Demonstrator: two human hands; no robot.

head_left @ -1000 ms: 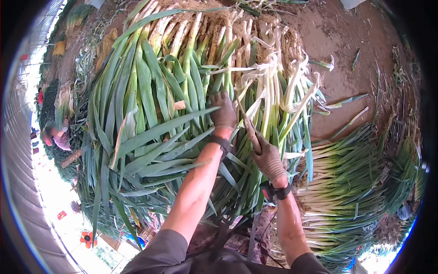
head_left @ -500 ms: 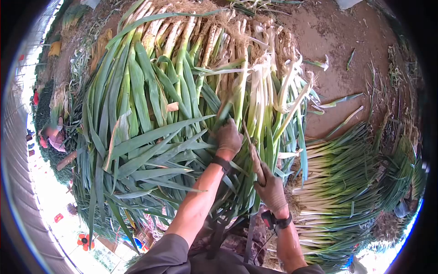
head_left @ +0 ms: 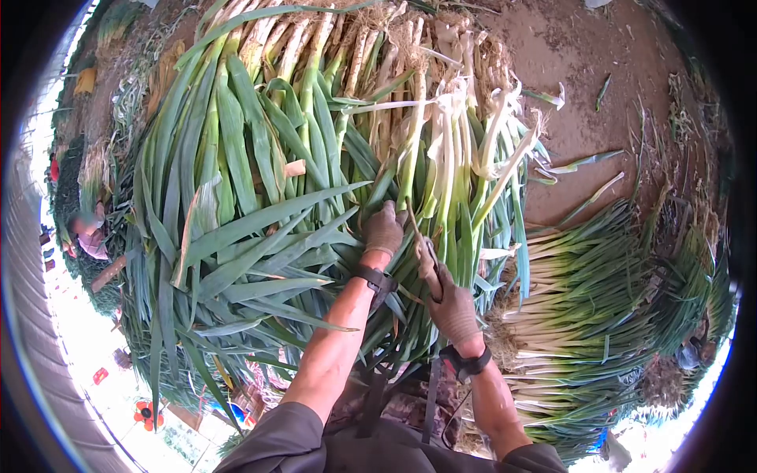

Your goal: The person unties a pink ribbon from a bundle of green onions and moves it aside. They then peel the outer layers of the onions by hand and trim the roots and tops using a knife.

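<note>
Looks to be partway through drawing one stalk out of the big heap of green onions, going by the grip: with the gloved left hand curled tight round the stalk's lower part almost dead centre, and the right hand, also gloved, closed at about four to five o'clock on a thin brownish strip (blade, tie or dry leaf, cannot tell which) that runs up toward the left hand. By this reading, calls next for a steady pull along the stalk's own line rather than across it, easing the long leaves free of their neighbours without snapping them, and keeping the strip clear of the left fingers. Lies in the right part of the heap, just past centre toward twelve to one o'clock, pale green going to white, upper end lost among its fellows. All round it, broad flat deep-green leaves fanned toward seven and eight o'clock, dusty yellowish shanks and rooty ends at twelve, loose papery skins hanging at one to two. Rests on bare reddish dirt, with a second pile of cleaner, white-shanked onions at three to four o'clock, just beside the right forearm.
</note>
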